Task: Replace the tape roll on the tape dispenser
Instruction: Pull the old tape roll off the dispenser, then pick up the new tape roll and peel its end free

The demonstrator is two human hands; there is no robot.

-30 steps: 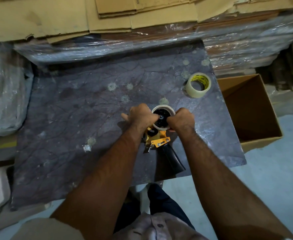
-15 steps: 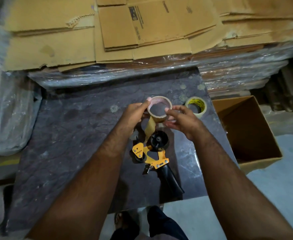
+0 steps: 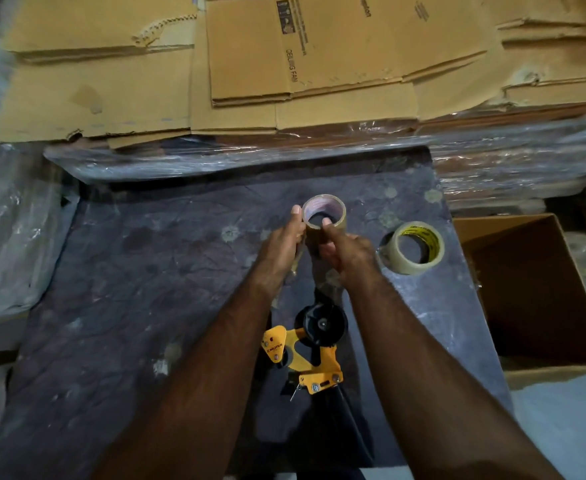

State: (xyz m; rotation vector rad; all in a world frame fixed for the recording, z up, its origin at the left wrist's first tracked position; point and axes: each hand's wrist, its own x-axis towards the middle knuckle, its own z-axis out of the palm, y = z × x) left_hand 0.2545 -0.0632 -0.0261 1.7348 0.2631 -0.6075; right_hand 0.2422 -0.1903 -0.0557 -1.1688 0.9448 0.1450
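Observation:
The nearly used-up brown tape roll [image 3: 331, 205], mostly bare cardboard core, is held above the dark table [image 3: 146, 271] between my left hand [image 3: 286, 242] and my right hand [image 3: 345, 252]. The yellow and black tape dispenser [image 3: 314, 348] lies on the table below my hands, its black hub bare and its black handle pointing toward me. A fuller clear tape roll [image 3: 419, 259] with a yellow label inside its core lies flat on the table to the right of my right hand.
An open cardboard box [image 3: 540, 292] stands on the floor off the table's right edge. Flattened cardboard sheets [image 3: 284, 64] on plastic-wrapped stacks border the table's far side. More plastic-wrapped bundles [image 3: 14, 230] press against the left edge.
The old roll has come off the dispenser's hub and both hands have lifted it up and away from the dispenser. The dispenser now lies alone on the table.

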